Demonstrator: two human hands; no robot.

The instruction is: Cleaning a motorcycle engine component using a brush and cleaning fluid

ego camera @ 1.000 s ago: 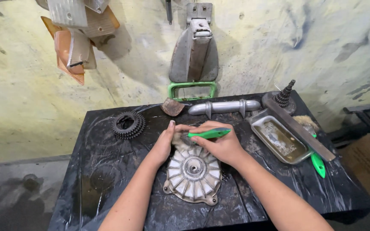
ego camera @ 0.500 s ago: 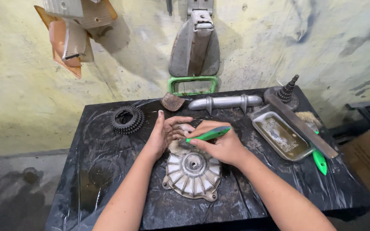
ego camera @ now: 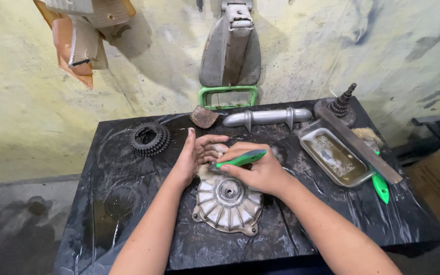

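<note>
A: Your right hand (ego camera: 260, 170) is closed around a green-handled brush (ego camera: 241, 159), its head down at the top edge of the finned metal cover (ego camera: 226, 203) lying flat on the black counter (ego camera: 128, 203). Your left hand (ego camera: 197, 155) lies open against that same edge, steadying it.

B: What could go wrong?

A: As I judge it, the counter looks slick, so a hard stroke could slide the cover or jab your left fingers.

B: Counts?

A: One cover, one gear cluster (ego camera: 149, 138), one metal tray (ego camera: 334, 155) of murky liquid, two green-handled tools, counting the one (ego camera: 380, 186) beside the tray.

Black workbench (ego camera: 118, 203) with finned cover (ego camera: 227, 206), gear cluster (ego camera: 149, 138), metal tray (ego camera: 334, 157)
</note>
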